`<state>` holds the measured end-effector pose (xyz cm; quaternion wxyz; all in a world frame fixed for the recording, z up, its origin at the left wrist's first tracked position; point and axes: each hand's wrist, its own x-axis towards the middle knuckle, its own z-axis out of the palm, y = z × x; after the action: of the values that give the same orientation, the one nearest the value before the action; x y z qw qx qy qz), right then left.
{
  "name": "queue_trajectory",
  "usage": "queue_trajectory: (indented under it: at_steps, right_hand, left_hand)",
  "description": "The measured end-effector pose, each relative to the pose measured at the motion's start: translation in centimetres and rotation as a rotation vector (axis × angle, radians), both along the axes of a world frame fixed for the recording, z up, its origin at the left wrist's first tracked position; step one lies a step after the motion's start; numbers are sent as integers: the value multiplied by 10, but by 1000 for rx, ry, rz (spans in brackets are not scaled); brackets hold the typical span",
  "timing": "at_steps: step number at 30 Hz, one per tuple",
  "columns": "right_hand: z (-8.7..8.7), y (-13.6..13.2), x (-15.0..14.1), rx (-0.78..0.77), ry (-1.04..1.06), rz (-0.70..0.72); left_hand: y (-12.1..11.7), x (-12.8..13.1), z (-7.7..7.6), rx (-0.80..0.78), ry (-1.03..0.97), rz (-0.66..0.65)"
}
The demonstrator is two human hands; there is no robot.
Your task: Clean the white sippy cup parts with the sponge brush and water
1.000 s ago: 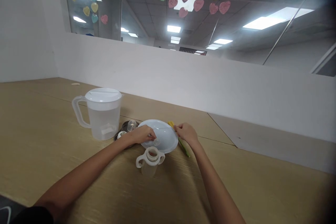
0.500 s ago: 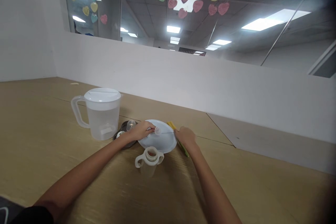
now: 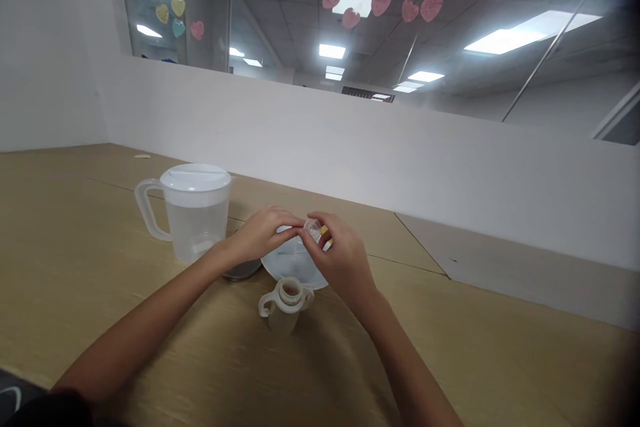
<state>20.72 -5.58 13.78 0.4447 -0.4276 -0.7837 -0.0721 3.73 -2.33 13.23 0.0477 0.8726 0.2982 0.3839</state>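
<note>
A small clear round plastic piece (image 3: 313, 229) is held up over the white plate (image 3: 273, 267), between both hands. My left hand (image 3: 265, 232) is closed, its fingertips pinching the piece's left side. My right hand (image 3: 343, 257) curls thumb and forefinger around the same piece. Something yellow (image 3: 326, 236) shows between the right hand's fingers; its full shape is hidden. Below the hands, a two-handled bottle (image 3: 285, 307) stands upright and uncapped at the plate's front edge. A dark round dish (image 3: 244, 271) is mostly covered by my left forearm.
A lidded clear plastic pitcher (image 3: 197, 213) stands on the left of the wooden table (image 3: 200, 360). Behind the table runs a white wall (image 3: 325, 140) below a window with heart-shaped notes. A small pale flat piece (image 3: 142, 156) lies far left.
My right hand has moved left and up from the plate's right side to the clear piece. My left hand has risen slightly with it. The yellow-green stick is now largely hidden.
</note>
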Motion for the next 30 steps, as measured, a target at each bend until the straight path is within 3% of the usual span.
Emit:
queue_trajectory:
  at_steps: [4,6,9,11,13,19,30]
  right_hand:
    - [8,-18,2,129,43,49]
    - [14,-25,5,126,59,59]
    - [21,-32,10,26,65,75]
    - [24,-35,12,-58,55,80]
    - [26,-36,13,-115,45,83]
    - [26,-37,13,-214,4,92]
    - [26,-36,11,-284,-129,66]
  left_hand:
    - [-2,-20,13,-182,-119,10]
    - [5,-35,13,-254,-83,46]
    - [24,-54,3,-393,248,159]
    - [38,-59,-10,-534,552,347]
    - [48,-60,-23,-618,724,499]
    - [60,-51,-43,-664,786,578]
    - [52,-48,-38,-623,802,587]
